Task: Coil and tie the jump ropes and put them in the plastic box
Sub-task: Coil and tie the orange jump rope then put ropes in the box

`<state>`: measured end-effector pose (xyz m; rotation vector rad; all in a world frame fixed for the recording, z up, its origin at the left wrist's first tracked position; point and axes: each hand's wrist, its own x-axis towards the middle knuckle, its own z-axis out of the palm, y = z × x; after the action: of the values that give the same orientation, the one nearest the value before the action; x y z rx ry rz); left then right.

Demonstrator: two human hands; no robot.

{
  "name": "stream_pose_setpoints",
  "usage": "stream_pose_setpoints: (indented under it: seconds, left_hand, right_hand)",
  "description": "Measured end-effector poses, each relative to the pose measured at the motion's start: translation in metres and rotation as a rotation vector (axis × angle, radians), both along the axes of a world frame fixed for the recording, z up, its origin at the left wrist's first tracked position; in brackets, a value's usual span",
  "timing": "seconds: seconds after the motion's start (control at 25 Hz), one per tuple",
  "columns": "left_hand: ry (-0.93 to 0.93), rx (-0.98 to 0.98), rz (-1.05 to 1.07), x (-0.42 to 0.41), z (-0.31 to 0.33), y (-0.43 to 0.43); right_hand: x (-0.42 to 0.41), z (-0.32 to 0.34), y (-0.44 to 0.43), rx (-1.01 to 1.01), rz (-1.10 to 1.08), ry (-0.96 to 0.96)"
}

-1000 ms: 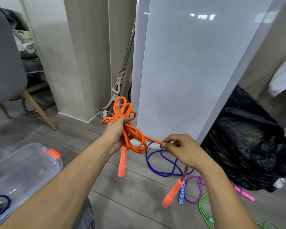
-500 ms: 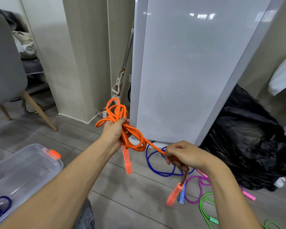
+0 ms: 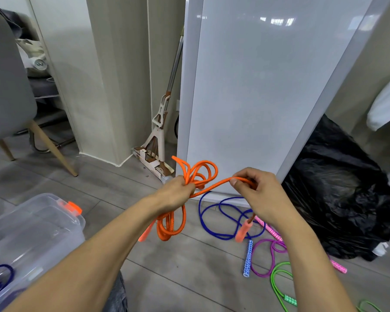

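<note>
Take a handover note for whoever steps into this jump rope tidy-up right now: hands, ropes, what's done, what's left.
Left hand grips the coiled orange rope. Right hand pinches its free end, with the handle dangling below.
The plastic box at lower left holds one dark blue rope.
The blue rope, purple rope and green rope lie loose on the floor.
Left to do: finish tying the orange rope and box it, then coil, tie and box the three floor ropes.

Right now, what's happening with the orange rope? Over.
Left hand grips the orange rope coil. Right hand pinches a strand, stretched between both hands. Rope not in the box yet. Nothing in the way.
</note>
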<state>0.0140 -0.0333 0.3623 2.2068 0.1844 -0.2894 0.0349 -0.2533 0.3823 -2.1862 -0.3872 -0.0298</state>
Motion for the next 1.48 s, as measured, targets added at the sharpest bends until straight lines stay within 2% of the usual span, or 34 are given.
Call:
stream_pose_setpoints:
  seconds: [0.12,0.28,0.36,0.48,0.6,0.68,0.76,0.88,1.08,1.24,1.36,1.4,1.48]
  left_hand:
    - [0.117,-0.042,-0.040,-0.009,0.013,-0.010]
    - [0.052,0.270,-0.255,-0.007,0.005,-0.004]
    - [0.094,0.343,-0.311,-0.003,-0.004,0.004]
    - [0.163,0.586,-0.430,-0.001,-0.017,0.007]
    - [0.111,0.680,-0.584,-0.013,-0.009,-0.005]
    - [-0.040,0.586,-0.706,-0.026,0.002,-0.014]
    - [-0.167,0.338,-0.788,-0.041,0.018,-0.020]
    - [-0.221,-0.006,-0.761,-0.045,0.036,-0.016]
    - [-0.211,-0.414,-0.412,-0.034,0.024,-0.008]
    - [-0.272,-0.789,-0.087,-0.020,0.011,-0.013]
    - [-0.361,-0.874,0.170,-0.010,0.005,-0.012]
    - [-0.402,-0.826,0.235,-0.007,0.002,-0.010]
    - [-0.483,-0.610,0.272,-0.003,-0.004,-0.004]
  right_hand:
    - [0.003,-0.003,-0.002,-0.016,-0.031,0.008]
    - [0.002,-0.004,-0.004,-0.011,-0.028,-0.020]
    - [0.002,-0.003,-0.005,-0.039,-0.037,-0.042]
    - [0.000,-0.003,-0.004,-0.112,0.008,-0.092]
    - [-0.002,0.003,0.000,-0.093,0.077,-0.187]
    - [0.003,0.002,-0.005,-0.001,0.063,-0.174]
    - [0.008,-0.003,-0.012,0.168,0.055,-0.032]
    - [0.014,-0.013,-0.016,0.367,0.026,0.171]
    - [0.017,-0.029,-0.017,0.436,0.126,0.418]
    - [0.023,-0.051,-0.005,0.613,0.087,0.640]
    - [0.017,-0.056,0.008,0.608,0.180,0.707]
    - [0.014,-0.054,0.013,0.569,0.208,0.701]
    - [0.007,-0.048,0.021,0.413,0.238,0.634]
